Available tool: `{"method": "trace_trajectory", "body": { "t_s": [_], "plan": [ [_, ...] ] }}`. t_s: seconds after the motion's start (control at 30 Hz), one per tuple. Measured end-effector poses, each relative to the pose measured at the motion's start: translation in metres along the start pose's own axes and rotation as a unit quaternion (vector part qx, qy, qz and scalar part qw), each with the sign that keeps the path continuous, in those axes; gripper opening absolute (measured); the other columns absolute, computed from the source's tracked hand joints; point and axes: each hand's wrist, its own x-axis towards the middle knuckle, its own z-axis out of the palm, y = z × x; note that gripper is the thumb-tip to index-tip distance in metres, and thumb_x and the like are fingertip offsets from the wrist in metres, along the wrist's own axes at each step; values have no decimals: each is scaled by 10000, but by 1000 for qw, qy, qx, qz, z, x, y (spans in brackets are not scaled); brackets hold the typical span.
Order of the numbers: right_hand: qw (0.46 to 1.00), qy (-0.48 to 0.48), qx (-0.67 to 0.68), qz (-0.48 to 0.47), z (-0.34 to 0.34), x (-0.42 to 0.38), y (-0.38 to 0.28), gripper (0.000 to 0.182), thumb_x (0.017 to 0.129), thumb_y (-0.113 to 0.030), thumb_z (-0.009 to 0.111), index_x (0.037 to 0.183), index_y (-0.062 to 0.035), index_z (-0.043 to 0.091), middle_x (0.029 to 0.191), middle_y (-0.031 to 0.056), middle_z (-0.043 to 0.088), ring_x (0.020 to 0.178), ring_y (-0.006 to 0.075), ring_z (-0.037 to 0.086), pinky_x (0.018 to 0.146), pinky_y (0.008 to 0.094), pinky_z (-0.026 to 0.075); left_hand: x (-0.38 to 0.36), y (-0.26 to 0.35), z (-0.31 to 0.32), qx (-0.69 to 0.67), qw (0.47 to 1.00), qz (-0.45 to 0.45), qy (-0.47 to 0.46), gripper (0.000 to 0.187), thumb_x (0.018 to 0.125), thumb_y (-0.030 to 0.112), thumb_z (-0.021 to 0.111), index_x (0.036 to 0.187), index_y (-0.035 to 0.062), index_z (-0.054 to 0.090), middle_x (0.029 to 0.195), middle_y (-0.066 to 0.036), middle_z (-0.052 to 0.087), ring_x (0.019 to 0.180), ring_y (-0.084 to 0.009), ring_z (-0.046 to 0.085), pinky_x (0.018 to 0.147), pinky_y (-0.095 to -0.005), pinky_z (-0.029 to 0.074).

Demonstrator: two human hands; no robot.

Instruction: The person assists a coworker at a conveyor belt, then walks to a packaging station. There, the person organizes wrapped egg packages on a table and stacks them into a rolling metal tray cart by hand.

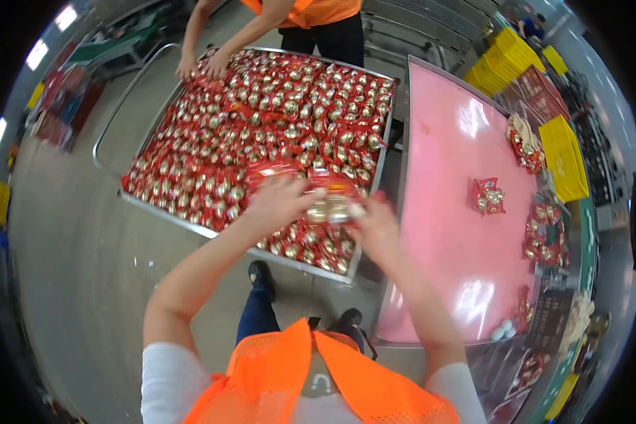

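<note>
Over the near right part of a metal-rimmed tray table (166, 213), a red packet with clear windows showing golden round pieces (330, 210) is held between my two hands. My left hand (281, 203) has its thumb at the packet's left top edge, its fingers smeared by motion over more red wrapping. My right hand (376, 227) pinches the packet's right side, fingers closed. Under and beyond the hands, rows of the same red and gold packets (290, 106) cover the tray table.
Across the tray, a person in an orange vest (332, 10) has both hands on packets at the far left corner. To the right stands a pink-topped table (438, 212) with a single packet (488, 196) on it. Yellow crates (564, 157) and white balls (503, 330) lie at its far side.
</note>
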Motion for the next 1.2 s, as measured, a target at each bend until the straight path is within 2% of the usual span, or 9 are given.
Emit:
{"method": "trace_trajectory", "body": {
  "t_s": [0.33, 0.5, 0.7, 0.83, 0.93, 1.0, 1.07, 1.13, 1.2],
  "plan": [
    [986, -115, 115, 28, 261, 241, -155, 554, 903, -361, 630, 1413, -248, 446, 1242, 183, 472, 1084, 398, 537, 769, 531, 534, -111, -332, 77, 72, 978, -95, -169, 621, 796, 311, 741, 1360, 263, 487, 1248, -82, 534, 1104, -312, 551, 886, -464, 475],
    [981, -185, 58, 32, 312, 234, -153, 647, 895, -570, 519, 1366, -128, 484, 1197, 166, 546, 1127, 360, 510, 866, 562, 454, -119, -363, 166, -53, 948, -135, -285, 738, 830, 261, 710, 1474, 299, 349, 1364, -150, 478, 1174, -369, 529, 991, -517, 426],
    [966, -247, 29, 64, 316, 233, -160, 767, 899, -691, 418, 1489, -202, 382, 1451, 154, 422, 1301, 333, 398, 970, 535, 368, -132, -373, 188, -39, 977, -61, -201, 729, 807, 360, 490, 1507, 296, 295, 1465, -179, 387, 1303, -407, 402, 1081, -571, 321],
    [998, -59, -5, 17, 308, 211, -165, 714, 914, -666, 414, 1496, -255, 367, 1558, 126, 296, 1393, 383, 288, 1102, 650, 166, -132, -384, 181, 2, 991, 23, -130, 793, 813, 361, 484, 1545, 209, 218, 1523, -190, 322, 1377, -401, 325, 1136, -541, 238],
    [987, -4, 142, 68, 202, 158, -177, 551, 899, -465, 585, 1355, -167, 504, 1297, 139, 514, 1218, 361, 471, 978, 529, 393, -127, -341, 125, -73, 997, -26, -23, 757, 869, 240, 527, 1537, 76, 210, 1508, -215, 335, 1377, -386, 327, 1131, -479, 249],
    [954, -76, 252, 143, 132, 90, -180, 370, 874, -310, 660, 1169, -102, 579, 966, 116, 608, 884, 322, 629, 713, 419, 523, -148, -285, 79, -154, 981, -97, -66, 622, 935, 183, 512, 1503, 48, 299, 1494, -207, 372, 1381, -370, 331, 1127, -454, 250],
    [894, -182, 308, 270, 86, 3, -187, 276, 902, -310, 630, 1019, -62, 602, 950, 138, 613, 830, 339, 638, 698, 470, 521, -188, -222, 41, -307, 925, -162, -153, 554, 948, 157, 515, 1467, 34, 367, 1507, -151, 396, 1352, -323, 389, 1123, -443, 274],
    [834, -297, 243, 397, 62, -92, -193, 336, 918, -384, 595, 992, -58, 630, 909, 130, 636, 850, 348, 647, 728, 446, 522, -219, -151, 5, -463, 785, -261, -317, 434, 914, 100, 533, 1344, 49, 506, 1354, -109, 560, 1257, -260, 508, 1056, -417, 381],
    [788, -344, 203, 469, 40, -141, -204, 369, 915, -411, 589, 1007, -58, 640, 908, 126, 649, 860, 342, 652, 746, 432, 523, -179, -60, -23, -661, 646, -181, -334, 338, 900, 30, 532, 1232, 58, 593, 1214, -99, 637, 1160, -235, 576, 982, -361, 438]
  ]
}}
